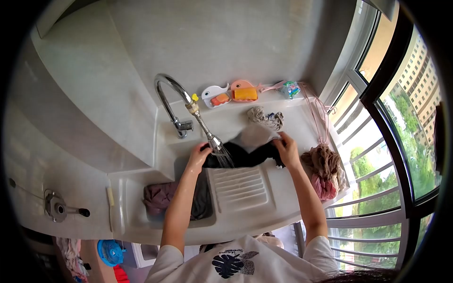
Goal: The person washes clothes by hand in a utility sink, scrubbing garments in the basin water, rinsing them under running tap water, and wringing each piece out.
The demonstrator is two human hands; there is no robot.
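A black garment with a pale grey-white part point(255, 154) is stretched between my two hands above the ribbed washboard point(240, 186) of the laundry sink. My left hand point(197, 156) has its fingers closed on one end, beside the spray head point(215, 143). At the other end, my right hand point(287, 149) pinches the cloth. Water streams from the faucet point(175, 85) onto the black fabric. The garment's exact kind does not show, and its pale part is blurred. Purple and dark wet clothes point(161, 195) lie in the basin below my left forearm.
A twisted beige cloth point(265, 118) lies behind the garment. Fish-shaped soap dishes point(244, 91) and a pink brush point(272, 87) line the back ledge. Brown and pink clothes point(323, 165) and pink hangers point(322, 118) sit right, by the barred window. A long-handled brush point(110, 198) lies left.
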